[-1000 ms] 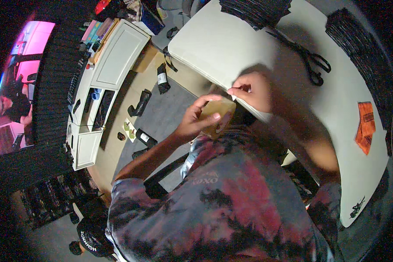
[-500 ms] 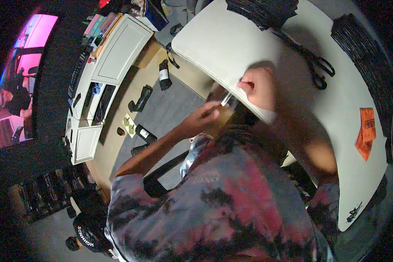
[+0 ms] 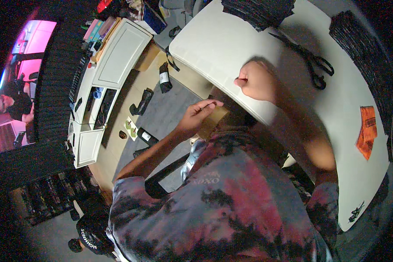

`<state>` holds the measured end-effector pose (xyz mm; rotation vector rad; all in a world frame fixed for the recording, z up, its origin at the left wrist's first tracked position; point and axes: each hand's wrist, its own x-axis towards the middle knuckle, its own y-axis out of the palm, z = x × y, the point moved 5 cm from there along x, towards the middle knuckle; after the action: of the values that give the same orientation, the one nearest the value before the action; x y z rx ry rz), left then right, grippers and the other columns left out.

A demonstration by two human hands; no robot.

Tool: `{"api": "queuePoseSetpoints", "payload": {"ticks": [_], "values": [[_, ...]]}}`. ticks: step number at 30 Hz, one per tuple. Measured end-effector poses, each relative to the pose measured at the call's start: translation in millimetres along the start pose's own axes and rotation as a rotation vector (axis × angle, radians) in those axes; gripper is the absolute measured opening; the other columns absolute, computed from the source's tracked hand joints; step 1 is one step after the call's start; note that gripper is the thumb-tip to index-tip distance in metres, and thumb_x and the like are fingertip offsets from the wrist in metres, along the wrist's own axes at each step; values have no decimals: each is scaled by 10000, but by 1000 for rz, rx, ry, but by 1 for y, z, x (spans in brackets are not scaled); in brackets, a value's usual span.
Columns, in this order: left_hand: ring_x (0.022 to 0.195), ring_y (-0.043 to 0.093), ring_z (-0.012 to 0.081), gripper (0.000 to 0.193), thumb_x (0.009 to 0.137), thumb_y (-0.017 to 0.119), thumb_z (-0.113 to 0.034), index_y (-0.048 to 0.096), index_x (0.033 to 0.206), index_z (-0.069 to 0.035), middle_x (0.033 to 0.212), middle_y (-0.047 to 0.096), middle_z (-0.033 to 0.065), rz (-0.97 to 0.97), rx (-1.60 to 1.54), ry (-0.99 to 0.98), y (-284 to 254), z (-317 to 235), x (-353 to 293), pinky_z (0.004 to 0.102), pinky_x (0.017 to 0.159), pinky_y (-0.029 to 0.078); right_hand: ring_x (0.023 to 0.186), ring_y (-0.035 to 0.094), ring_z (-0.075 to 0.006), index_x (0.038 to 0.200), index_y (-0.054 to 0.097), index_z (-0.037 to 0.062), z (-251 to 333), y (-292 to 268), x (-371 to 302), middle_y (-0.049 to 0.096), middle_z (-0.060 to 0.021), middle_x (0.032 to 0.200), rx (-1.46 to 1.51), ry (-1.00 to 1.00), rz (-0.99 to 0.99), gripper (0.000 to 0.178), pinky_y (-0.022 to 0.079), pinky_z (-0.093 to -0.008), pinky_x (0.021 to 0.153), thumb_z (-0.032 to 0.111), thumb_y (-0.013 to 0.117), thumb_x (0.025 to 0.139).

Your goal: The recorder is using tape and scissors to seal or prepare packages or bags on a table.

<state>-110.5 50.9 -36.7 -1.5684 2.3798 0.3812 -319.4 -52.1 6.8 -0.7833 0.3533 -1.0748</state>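
Note:
My left hand (image 3: 198, 117) is off the table's near edge, with its thumb and fingers pressed together. Whatever may be pinched there is too small to make out. A tan, flat-looking piece (image 3: 216, 120) shows just beyond its fingers; I cannot tell whether they touch it. Over the white table (image 3: 231, 48), close to its edge, my right hand (image 3: 258, 82) is curled into a fist, and its contents, if any, are hidden. Black-handled scissors (image 3: 312, 65) lie on the table beyond the right hand, blades toward a stack of black sheets (image 3: 262, 11).
Another black stack (image 3: 362, 48) lines the table's far right side, near an orange folded packet (image 3: 367, 131). Black wrapped bundles (image 3: 164, 78) lie on the floor by a white cabinet (image 3: 122, 52). A person in black (image 3: 94, 227) is at lower left.
A thin whitish strip between my hands no longer shows. My hands are slightly farther apart, and the left fingers have come together.

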Motion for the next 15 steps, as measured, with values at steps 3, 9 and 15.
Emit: {"api": "queuePoseSetpoints", "payload": {"ticks": [3,9,15], "values": [[995,612,93,300,1053,531,-233,647,1245,-33,1098,673,26,-10,-35,-64,-4,6,2,265,896,496,572,632,-337,674,668,-27,-1,1,-1,607,-229,624,3,-8,-47,200,468,-444,568,116,746,790],[979,623,98,295,1049,539,-236,656,1236,-40,1089,679,28,-23,0,-38,-3,6,1,271,890,503,647,665,-355,724,680,-42,7,-4,3,645,-242,692,-68,65,35,184,499,-439,621,118,753,777],[1005,616,107,295,1051,531,-242,663,1226,-44,1103,674,32,-8,-9,-28,-2,6,1,275,906,496,664,667,-388,711,689,-27,6,-1,1,655,-234,699,-61,109,-35,189,510,-453,642,137,773,753]]}}
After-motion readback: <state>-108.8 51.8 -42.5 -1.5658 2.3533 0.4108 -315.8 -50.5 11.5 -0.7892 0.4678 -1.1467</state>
